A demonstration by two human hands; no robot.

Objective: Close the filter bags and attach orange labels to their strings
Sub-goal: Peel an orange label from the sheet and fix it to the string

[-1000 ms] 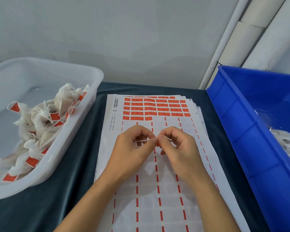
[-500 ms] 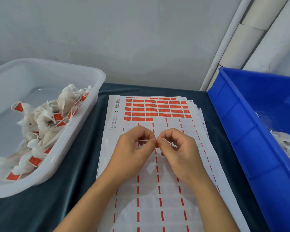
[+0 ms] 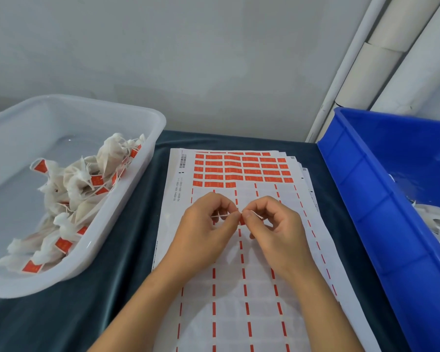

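String (image 3: 220, 216): ran left-right, pinched taut between both hands above the label sheet (image 3: 241, 174).
Left hand (image 3: 203, 235): fingers curled, pinching string.
Right hand (image 3: 277, 232): fingers curled, pinching string and an orange label (image 3: 242, 220).
White tub (image 3: 148, 138): held labelled filter bags (image 3: 81, 189).
Blue bin (image 3: 361, 199): held white bags (image 3: 434, 222).

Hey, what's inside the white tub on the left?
The white tub holds a heap of closed filter bags with orange labels on their strings. Anything beneath the heap is covered.
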